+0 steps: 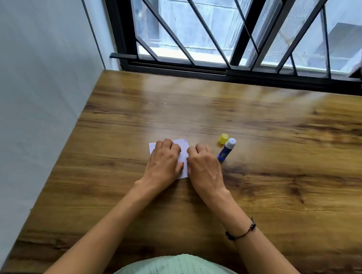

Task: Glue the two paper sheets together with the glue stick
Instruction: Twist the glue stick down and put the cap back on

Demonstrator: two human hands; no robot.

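Observation:
A small white paper (183,145) lies flat on the wooden table (261,174); I cannot tell whether it is one sheet or two stacked. My left hand (164,161) rests on top of it with fingers curled, pressing down. My right hand (202,167) sits at the paper's right edge, fingers bent, touching the sheet. Just right of that hand lies the blue glue stick (226,150), uncapped, white tip pointing away from me. Its yellow cap (223,138) stands beside the tip. Most of the paper is hidden under my hands.
A grey wall (37,102) runs along the table's left edge. A barred window (233,29) with a black frame stands behind the far edge. My right forearm wears a dark bracelet (241,231).

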